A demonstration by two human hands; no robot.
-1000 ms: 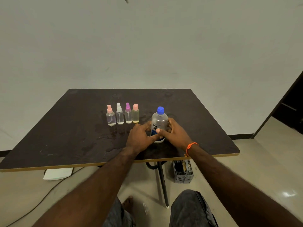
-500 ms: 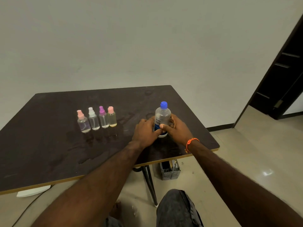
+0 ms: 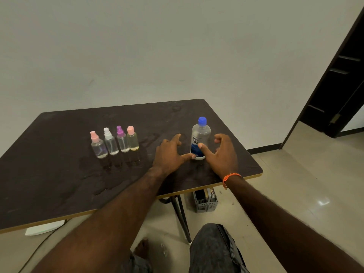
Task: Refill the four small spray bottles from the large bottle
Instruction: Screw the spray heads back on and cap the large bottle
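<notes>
Large bottle was standing upright near the right front corner of the dark table, blue cap still screwed on. What changed here: half a second before, both hands were wrapped round its lower half, and at this moment they'd let go. Left hand sat just to its left with fingers spread and loosely bent, thumb reaching toward the bottle's base; can't tell if the thumb tip was actually touching. Right hand was on the other side, fingers relaxed and held off the plastic, thumb across the front of the label, again too close to call on contact. So neither hand was grasping anything.

The four small spray bottles stood in a tight row further left, well apart from the big one, all with their spray tops on (two pink, one white, one purple). Each had only a bit of liquid at the bottom, the rightmost looked yellowish and fuller.

My read: nothing's been poured yet. Bottle was just parked, and letting go probably means caps come off next. Table looked wet in front of the little ones, so things may be slippery.
</notes>
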